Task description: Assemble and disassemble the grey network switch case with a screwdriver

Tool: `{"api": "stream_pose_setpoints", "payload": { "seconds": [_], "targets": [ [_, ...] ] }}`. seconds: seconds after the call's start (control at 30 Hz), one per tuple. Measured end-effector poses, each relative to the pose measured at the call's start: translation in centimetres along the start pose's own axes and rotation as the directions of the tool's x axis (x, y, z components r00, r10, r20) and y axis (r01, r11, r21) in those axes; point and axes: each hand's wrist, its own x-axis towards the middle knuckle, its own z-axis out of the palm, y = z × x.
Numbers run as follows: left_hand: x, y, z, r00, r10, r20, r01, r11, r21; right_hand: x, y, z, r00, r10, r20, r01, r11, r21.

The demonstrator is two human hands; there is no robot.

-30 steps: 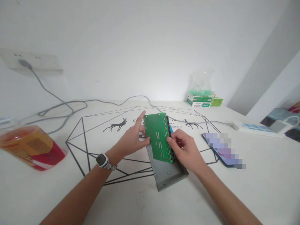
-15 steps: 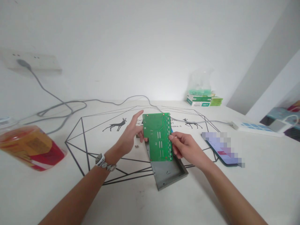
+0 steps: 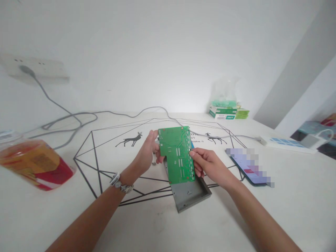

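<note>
A green circuit board (image 3: 174, 157) is held up in front of me, tilted, its soldered side facing me. My right hand (image 3: 207, 161) pinches its right edge, thumb in front and fingers curled behind. My left hand (image 3: 147, 152) is closed on its upper left edge, with some fingertips hidden behind the board; a metal watch is on that wrist. Below the board lies a shallow grey metal tray (image 3: 190, 199), partly covered by it. Small metal pieces (image 3: 154, 163) lie on the table beside my left fingers.
A phone (image 3: 248, 168) lies to the right, near a power strip (image 3: 288, 144) with a plugged-in adapter. A grey cable (image 3: 126, 114) runs along the back. At the left stands a yellow-and-red container (image 3: 39, 164). Small green-and-white boxes (image 3: 223, 112) stand by the wall.
My left index finger, stretched upward before, has come in against the board's left edge. The board has tilted slightly, its lower edge coming a little toward me. My right hand keeps its hold.
</note>
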Motion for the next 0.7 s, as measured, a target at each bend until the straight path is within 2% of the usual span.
{"api": "stream_pose_setpoints", "payload": {
  "seconds": [0.13, 0.37, 0.57, 0.7],
  "targets": [
    [-0.1, 0.1, 0.2, 1.000, -0.003, -0.003, 0.003, 1.000, -0.021, -0.1, -0.4, -0.1, 0.999, 0.007, -0.034, -0.006, 0.999, 0.040],
    [-0.1, 0.2, 0.3, 0.999, 0.036, -0.038, -0.037, 0.999, -0.030, -0.1, -0.7, -0.3, 0.989, 0.145, 0.009, -0.145, 0.984, 0.101],
    [-0.4, 0.5, 0.3, 0.992, 0.019, -0.128, -0.020, 1.000, -0.005, -0.6, -1.5, -0.5, 0.996, 0.092, 0.018, -0.094, 0.983, 0.156],
    [-0.4, 0.6, 0.3, 0.991, 0.013, -0.131, -0.011, 1.000, 0.013, -0.9, -1.7, -0.6, 0.999, 0.049, 0.007, -0.049, 0.973, 0.226]
  ]
}}
